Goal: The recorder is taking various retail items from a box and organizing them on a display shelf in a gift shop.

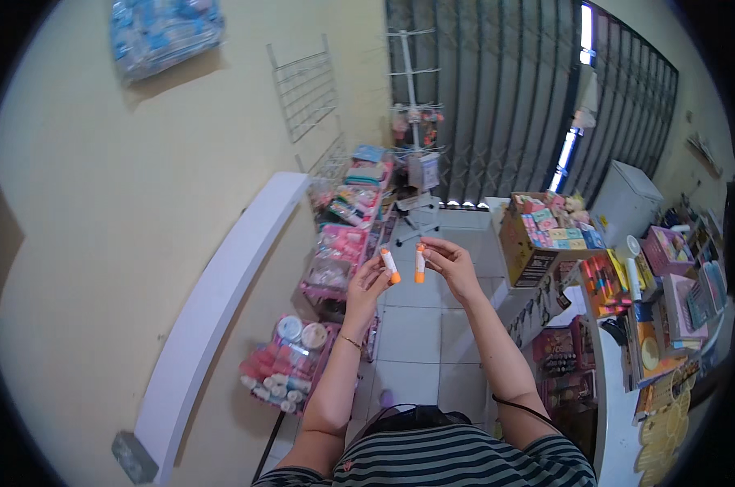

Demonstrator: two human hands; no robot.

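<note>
My left hand (365, 282) grips a small white tube with orange ends (389, 264), which tilts with its top to the left. In my right hand (451, 265) is a similar orange-and-white tube (420, 263), held nearly upright by its upper part. The two tubes look like glue sticks or lip balms, and a narrow gap separates them. Both are held up in mid-air in front of me, above the tiled floor (409, 335). White labels wrap their middles; any print is too small to tell.
On the left, a white wall shelf (221, 316) juts out near pink racks of packaged goods (343, 243). A cardboard box of small cartons (529, 255) stands to the right, beside a crowded counter (614, 389). Behind are a wire display stand (411, 91) and a folding metal gate (495, 109).
</note>
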